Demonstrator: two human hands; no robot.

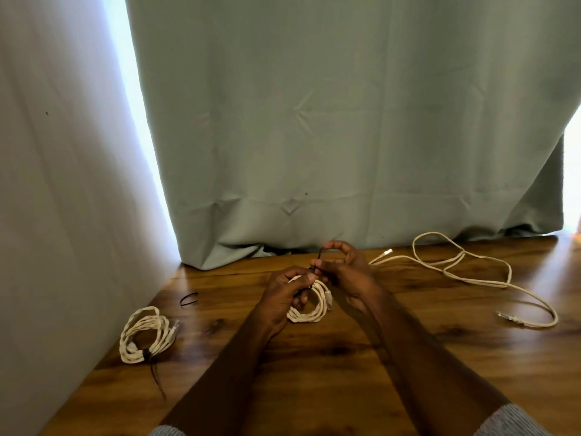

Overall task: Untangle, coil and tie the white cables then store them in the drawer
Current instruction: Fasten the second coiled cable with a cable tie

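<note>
left hand (287, 286): gripping the coiled cable (309, 305) just above the table (345, 357), keeping the loops bunched so they are not springing apart
right hand (341, 269): pinching the black tie (319, 258), apparently working it round the coil
tied coil (143, 335): lying near left, already banded, looks finished
spare tie (188, 299): waiting between the two coils
loose cable (471, 278): sprawling far right, not yet coiled
drawer: not in view

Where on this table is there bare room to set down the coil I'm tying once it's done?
Bare wood lies between the tied coil at left and your left hand, below the spare black tie. There is more bare table near you, below the loose cable. The far right is crowded by that cable's loops.
</note>
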